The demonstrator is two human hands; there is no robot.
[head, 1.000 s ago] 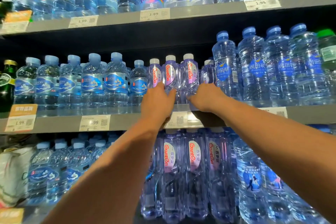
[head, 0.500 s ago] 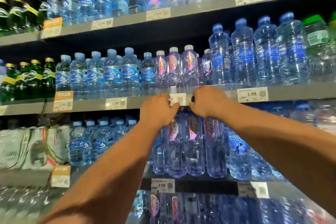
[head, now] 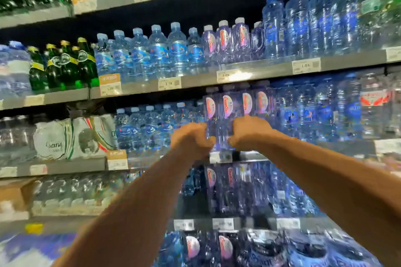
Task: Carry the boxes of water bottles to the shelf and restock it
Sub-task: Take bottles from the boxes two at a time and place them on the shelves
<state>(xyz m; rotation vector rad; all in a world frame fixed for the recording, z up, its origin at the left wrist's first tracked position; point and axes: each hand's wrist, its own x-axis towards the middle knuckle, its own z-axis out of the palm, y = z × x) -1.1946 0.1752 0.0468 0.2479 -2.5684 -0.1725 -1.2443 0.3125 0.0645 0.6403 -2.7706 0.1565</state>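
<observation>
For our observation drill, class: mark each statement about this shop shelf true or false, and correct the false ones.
1. The left hand and the right hand grip tall purple bottles. True.
2. The dark green bottles stand at the far right. False: they stand at the left, one shelf above the hands.
3. Price tags sit along the shelf edges. True.
4. The hands hold a cardboard box. False: they hold purple bottles.
5. The small purple bottles on the shelf above have blue caps. False: their caps are white.
</observation>
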